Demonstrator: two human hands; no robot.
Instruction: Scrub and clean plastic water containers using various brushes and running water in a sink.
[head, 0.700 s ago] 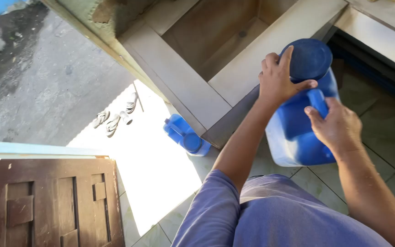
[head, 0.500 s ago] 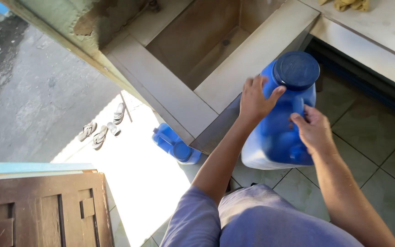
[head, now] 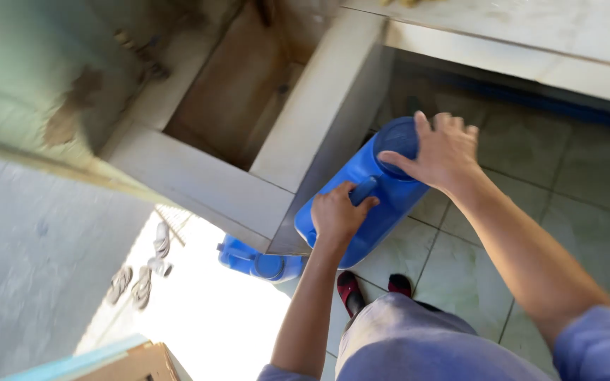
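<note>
Having tipped the big blue plastic jug (head: 361, 204) toward the concrete trough's wall (head: 319, 127), I'm gripping its handle with my left hand (head: 337, 215) while my spread right hand (head: 443, 152) is steadying its cap.

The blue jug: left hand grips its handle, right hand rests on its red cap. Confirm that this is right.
Not quite: the cap is blue, not red, as the head view shows. The rest holds: on the blue jug, the left hand grips the handle and the right hand rests on the cap.

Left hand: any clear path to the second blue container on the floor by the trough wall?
Probably not right now: the left hand grips the handle of the blue jug, and the second container lies lower, partly behind the trough wall's corner.
</note>
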